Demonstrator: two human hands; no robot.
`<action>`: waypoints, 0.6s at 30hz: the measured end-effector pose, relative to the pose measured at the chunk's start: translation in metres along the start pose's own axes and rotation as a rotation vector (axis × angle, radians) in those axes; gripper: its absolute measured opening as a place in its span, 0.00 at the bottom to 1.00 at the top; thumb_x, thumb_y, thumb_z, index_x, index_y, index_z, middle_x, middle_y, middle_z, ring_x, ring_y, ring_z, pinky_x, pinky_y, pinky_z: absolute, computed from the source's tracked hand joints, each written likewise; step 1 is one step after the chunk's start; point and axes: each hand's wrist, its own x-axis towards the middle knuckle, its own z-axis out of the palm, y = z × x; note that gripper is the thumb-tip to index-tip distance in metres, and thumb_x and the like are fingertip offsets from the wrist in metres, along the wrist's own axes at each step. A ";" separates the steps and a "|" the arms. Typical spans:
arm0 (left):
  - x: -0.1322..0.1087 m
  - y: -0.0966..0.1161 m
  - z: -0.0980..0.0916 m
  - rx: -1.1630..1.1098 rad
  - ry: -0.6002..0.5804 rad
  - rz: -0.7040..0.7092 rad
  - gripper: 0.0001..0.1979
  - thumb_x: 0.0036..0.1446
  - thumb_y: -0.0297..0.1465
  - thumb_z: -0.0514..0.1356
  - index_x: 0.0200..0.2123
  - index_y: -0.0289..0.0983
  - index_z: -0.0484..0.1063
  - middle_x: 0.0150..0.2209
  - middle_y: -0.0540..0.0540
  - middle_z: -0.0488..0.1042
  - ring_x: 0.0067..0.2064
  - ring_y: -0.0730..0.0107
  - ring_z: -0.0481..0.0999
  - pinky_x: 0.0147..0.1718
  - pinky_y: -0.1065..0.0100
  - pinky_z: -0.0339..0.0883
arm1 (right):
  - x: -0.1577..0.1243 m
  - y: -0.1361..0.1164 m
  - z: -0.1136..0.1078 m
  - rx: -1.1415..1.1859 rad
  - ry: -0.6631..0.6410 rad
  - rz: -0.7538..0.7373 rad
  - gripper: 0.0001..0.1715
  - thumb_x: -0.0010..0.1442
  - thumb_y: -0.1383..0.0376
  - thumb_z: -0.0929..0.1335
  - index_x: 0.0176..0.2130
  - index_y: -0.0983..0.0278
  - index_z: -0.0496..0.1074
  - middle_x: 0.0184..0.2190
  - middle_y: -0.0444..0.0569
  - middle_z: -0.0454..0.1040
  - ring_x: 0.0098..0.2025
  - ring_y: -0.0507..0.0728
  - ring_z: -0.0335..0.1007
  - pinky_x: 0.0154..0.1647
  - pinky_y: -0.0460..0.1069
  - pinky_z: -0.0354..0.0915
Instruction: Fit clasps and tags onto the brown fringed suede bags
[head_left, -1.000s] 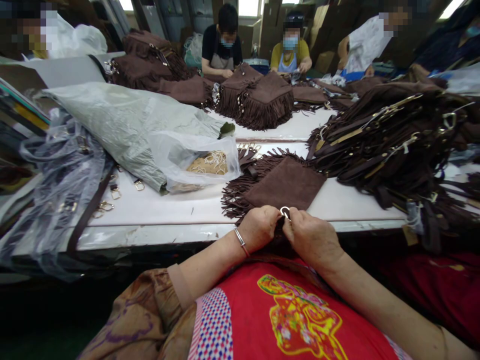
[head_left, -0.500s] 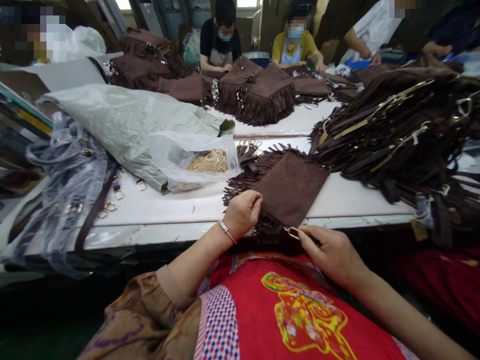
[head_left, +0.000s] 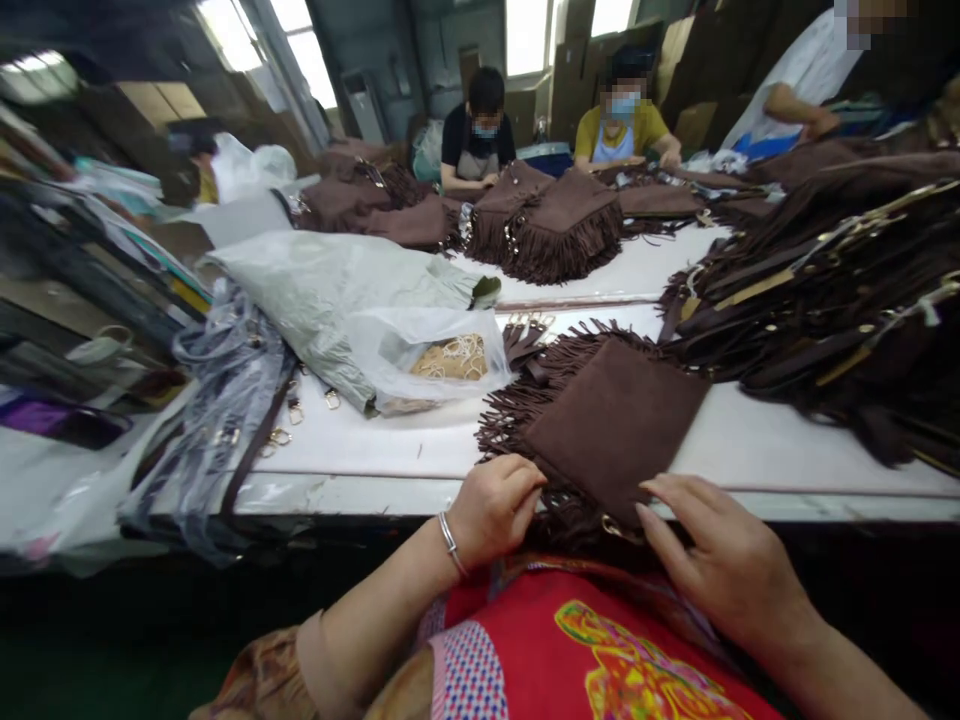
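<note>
A dark brown fringed suede bag (head_left: 615, 420) lies flat at the front edge of the table, a corner pointing towards me. My left hand (head_left: 499, 510), with a silver bracelet at the wrist, is closed in a pinch at the bag's lower left, by the fringe. On the other side, my right hand (head_left: 720, 550) has its thumb and fingertips close together on the bag's lower right edge. A gold-coloured metal clasp (head_left: 615, 526) shows at the near corner, between the hands and apart from the right fingers. What lies under the left fingertips is hidden.
A clear plastic bag (head_left: 375, 345) with tan contents and white strings lies left of centre, by a grey-green sheet (head_left: 330, 280). Plastic-wrapped straps (head_left: 225, 390) hang at the left. A big heap of brown bags (head_left: 840, 270) rises at the right. Several people work across the table.
My right hand has let go of the gold clasp and moved up to the bag's right edge. The left hand stays pinched at the fringe. The view has tilted up and turned left.
</note>
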 end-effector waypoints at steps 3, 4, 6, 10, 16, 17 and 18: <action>0.009 -0.013 -0.033 0.079 0.149 -0.035 0.07 0.63 0.25 0.56 0.42 0.35 0.72 0.38 0.42 0.77 0.40 0.65 0.76 0.42 0.65 0.72 | 0.011 0.013 0.026 -0.034 -0.033 -0.170 0.21 0.65 0.56 0.65 0.54 0.62 0.71 0.56 0.55 0.71 0.58 0.65 0.65 0.58 0.59 0.61; 0.015 -0.022 -0.048 0.128 0.220 -0.057 0.07 0.63 0.25 0.56 0.42 0.35 0.73 0.38 0.42 0.77 0.41 0.65 0.76 0.43 0.65 0.72 | 0.013 0.016 0.037 -0.056 -0.043 -0.209 0.22 0.65 0.56 0.65 0.55 0.60 0.70 0.58 0.53 0.70 0.60 0.66 0.63 0.57 0.60 0.60; 0.030 -0.045 -0.078 0.266 0.313 -0.158 0.08 0.63 0.27 0.55 0.43 0.34 0.74 0.40 0.40 0.78 0.43 0.64 0.77 0.47 0.64 0.71 | 0.012 0.020 0.055 -0.089 -0.026 -0.230 0.23 0.65 0.56 0.64 0.57 0.58 0.69 0.59 0.51 0.69 0.61 0.67 0.61 0.54 0.61 0.59; 0.064 -0.107 -0.127 0.531 0.065 -0.534 0.13 0.63 0.26 0.54 0.44 0.34 0.78 0.44 0.39 0.79 0.47 0.61 0.77 0.51 0.63 0.69 | 0.003 0.020 0.069 -0.087 0.008 -0.175 0.23 0.65 0.56 0.62 0.57 0.57 0.68 0.60 0.51 0.69 0.63 0.67 0.59 0.55 0.62 0.57; 0.079 -0.170 -0.125 0.547 -0.153 -0.626 0.11 0.53 0.26 0.61 0.39 0.37 0.82 0.39 0.42 0.80 0.43 0.58 0.77 0.47 0.64 0.70 | 0.002 0.016 0.068 -0.089 0.056 -0.171 0.22 0.64 0.59 0.62 0.56 0.58 0.69 0.58 0.50 0.71 0.62 0.67 0.61 0.54 0.61 0.57; 0.076 -0.173 -0.121 0.538 -0.166 -0.620 0.11 0.53 0.27 0.62 0.40 0.37 0.81 0.40 0.42 0.79 0.43 0.58 0.77 0.47 0.64 0.70 | 0.003 0.016 0.069 -0.088 0.060 -0.172 0.22 0.64 0.59 0.62 0.56 0.58 0.69 0.58 0.50 0.71 0.62 0.67 0.61 0.54 0.61 0.57; 0.072 -0.175 -0.116 0.527 -0.170 -0.610 0.11 0.54 0.28 0.62 0.41 0.38 0.81 0.41 0.42 0.78 0.44 0.59 0.77 0.47 0.64 0.70 | 0.003 0.016 0.069 -0.088 0.062 -0.171 0.22 0.64 0.59 0.63 0.56 0.57 0.69 0.58 0.50 0.71 0.62 0.67 0.61 0.55 0.61 0.57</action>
